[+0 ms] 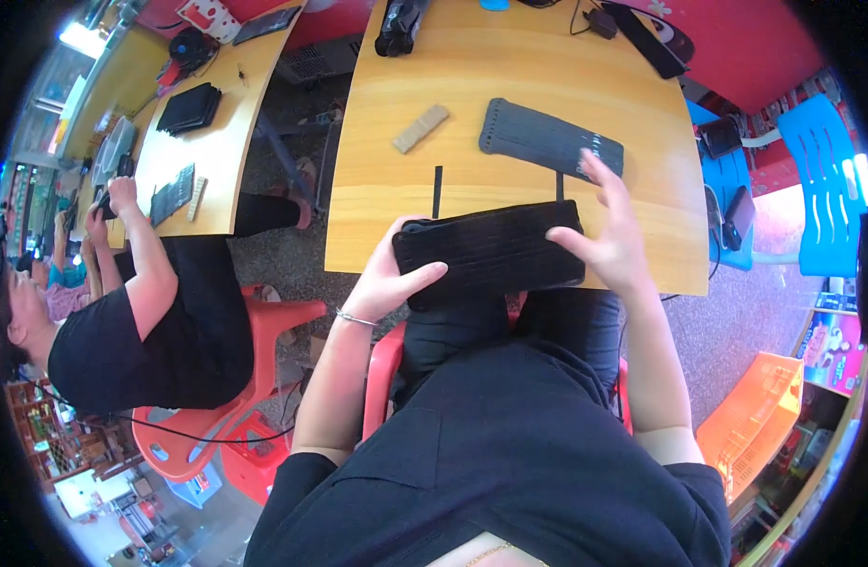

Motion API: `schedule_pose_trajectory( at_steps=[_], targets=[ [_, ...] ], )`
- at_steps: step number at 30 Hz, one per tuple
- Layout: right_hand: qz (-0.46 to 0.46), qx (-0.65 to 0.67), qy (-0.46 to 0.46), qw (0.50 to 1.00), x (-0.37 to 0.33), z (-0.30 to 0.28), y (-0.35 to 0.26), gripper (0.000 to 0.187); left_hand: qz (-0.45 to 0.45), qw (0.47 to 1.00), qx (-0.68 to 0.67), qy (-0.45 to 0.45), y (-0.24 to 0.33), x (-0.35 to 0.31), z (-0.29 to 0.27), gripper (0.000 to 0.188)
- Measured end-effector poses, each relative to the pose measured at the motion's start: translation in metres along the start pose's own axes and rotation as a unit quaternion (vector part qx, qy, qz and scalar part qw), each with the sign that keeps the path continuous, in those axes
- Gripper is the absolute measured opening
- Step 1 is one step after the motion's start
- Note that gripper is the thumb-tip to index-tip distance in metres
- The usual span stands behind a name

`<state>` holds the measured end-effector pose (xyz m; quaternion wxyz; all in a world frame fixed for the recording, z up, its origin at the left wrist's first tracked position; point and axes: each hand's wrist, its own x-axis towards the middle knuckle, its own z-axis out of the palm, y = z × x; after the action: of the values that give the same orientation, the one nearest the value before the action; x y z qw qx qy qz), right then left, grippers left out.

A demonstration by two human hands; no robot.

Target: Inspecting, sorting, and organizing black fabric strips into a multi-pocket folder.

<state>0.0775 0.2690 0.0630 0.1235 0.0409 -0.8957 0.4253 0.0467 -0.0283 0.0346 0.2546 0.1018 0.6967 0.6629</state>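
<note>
Head view is showing the left hand (385,279) gripping a black pad (491,253) at the table (510,104) edge, steadying it, while the right hand (612,236) is resting open-fingered on its far corner; a grey strip (550,138) is lying beyond.

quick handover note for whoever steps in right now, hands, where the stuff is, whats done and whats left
Left hand: grips the left end of the black ribbed fabric pad, thumb on top.
Right hand: rests on the pad's right end, fingers spread and partly lifted, not clamped.
The pad lies along the near edge of the wooden table, over the lap.
Behind it: a grey ribbed piece lying flat, a tan block, and two thin black strips standing out from behind the pad.
Done: the pad is in hand; the grey piece is laid out.
Left: cannot tell from this view; strips and block lie untouched.
</note>
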Motion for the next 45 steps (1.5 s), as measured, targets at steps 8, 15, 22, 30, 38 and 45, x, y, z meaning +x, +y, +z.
schedule_pose_trajectory(
  at_steps=[8,15,22,30,38,45],
  targets=[
    [0.054,0.282,-0.050,0.956,-0.020,0.004,0.027,0.113,0.266,0.954,0.135,0.033,0.010,0.009,-0.005,0.061],
    [0.007,0.174,-0.043,0.984,-0.021,0.023,0.038,0.126,0.352,0.892,0.283,0.002,-0.039,0.027,-0.019,0.132],
    [0.028,0.305,-0.013,0.952,-0.035,0.038,0.045,0.147,0.327,0.915,0.234,0.039,-0.042,0.029,-0.003,0.158],
    [-0.035,0.134,0.067,0.988,-0.028,0.012,0.020,0.118,0.339,0.919,0.194,0.061,-0.043,0.032,0.003,0.152],
    [-0.154,-0.258,-0.090,0.950,-0.030,0.034,-0.049,0.079,0.315,0.935,0.148,0.068,-0.048,0.031,0.005,0.141],
    [-0.172,-0.255,-0.115,0.945,-0.024,0.033,-0.045,0.069,0.330,0.924,0.177,0.076,-0.056,0.033,0.002,0.133]
  ],
)
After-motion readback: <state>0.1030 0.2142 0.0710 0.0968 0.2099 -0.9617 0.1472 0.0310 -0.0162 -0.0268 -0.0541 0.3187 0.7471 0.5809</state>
